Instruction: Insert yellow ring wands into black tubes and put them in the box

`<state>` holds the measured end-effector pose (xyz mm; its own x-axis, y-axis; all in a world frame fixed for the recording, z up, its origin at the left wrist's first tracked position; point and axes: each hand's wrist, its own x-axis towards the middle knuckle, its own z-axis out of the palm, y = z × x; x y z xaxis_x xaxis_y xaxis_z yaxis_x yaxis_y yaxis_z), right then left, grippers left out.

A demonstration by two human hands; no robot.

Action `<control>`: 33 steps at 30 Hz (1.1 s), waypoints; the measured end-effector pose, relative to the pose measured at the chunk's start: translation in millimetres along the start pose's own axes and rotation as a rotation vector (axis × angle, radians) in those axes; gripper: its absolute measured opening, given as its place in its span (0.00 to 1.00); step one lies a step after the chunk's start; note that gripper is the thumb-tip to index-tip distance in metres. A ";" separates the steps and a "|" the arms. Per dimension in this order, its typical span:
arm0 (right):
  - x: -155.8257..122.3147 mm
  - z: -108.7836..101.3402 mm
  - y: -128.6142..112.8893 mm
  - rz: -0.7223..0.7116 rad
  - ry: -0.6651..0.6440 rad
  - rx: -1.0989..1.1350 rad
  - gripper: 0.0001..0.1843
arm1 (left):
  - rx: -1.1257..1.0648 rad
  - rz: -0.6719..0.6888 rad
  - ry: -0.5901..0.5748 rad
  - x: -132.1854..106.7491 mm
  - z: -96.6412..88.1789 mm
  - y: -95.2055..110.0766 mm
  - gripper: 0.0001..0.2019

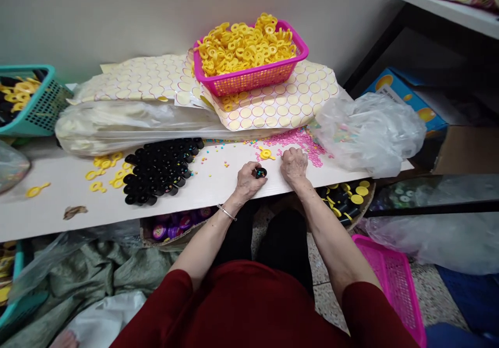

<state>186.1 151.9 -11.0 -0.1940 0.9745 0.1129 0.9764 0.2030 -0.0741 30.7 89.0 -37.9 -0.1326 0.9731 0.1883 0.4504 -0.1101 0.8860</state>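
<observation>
My left hand (248,180) rests on the white table (58,202) near its front edge, its fingers closed round a small black cup (260,172) with coloured beads inside. My right hand (293,165) lies just to its right, fingers curled in a pinch on the table at the edge of a spread of pink beads (300,141); what it pinches is too small to make out. A yellow ring piece (266,154) lies just beyond both hands. A cluster of several black cups (161,170) stands to the left.
A pink basket (253,80) heaped with yellow rings sits on sticker sheets (280,103) at the back. Loose yellow rings (105,174) lie left, a teal basket (37,110) at far left, a clear plastic bag (370,129) at right. Another pink basket (393,280) stands on the floor.
</observation>
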 end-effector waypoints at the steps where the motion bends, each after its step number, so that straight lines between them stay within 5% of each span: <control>1: -4.6 -1.7 -1.6 -0.023 -0.010 -0.009 0.17 | -0.012 -0.005 -0.003 -0.2 -0.4 -0.4 0.15; 9: -41.2 -19.1 -23.7 -0.048 -0.206 0.106 0.14 | 0.010 0.033 -0.036 -2.3 -2.0 3.5 0.13; 17: -36.9 -1.8 4.2 0.104 -0.060 0.532 0.13 | 0.065 0.028 -0.055 -2.4 -3.3 5.1 0.14; 21: -45.5 4.2 8.5 0.064 0.001 0.641 0.11 | 0.084 0.045 -0.061 -1.3 -2.9 2.5 0.14; 33: -49.8 -13.0 -17.0 -0.045 -0.103 0.156 0.16 | 0.095 0.049 -0.052 -0.4 -1.1 0.5 0.14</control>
<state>180.3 98.7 -2.5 -0.2541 0.9670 0.0178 0.9413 0.2514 -0.2252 30.0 88.3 -37.1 -0.0639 0.9764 0.2062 0.5374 -0.1404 0.8315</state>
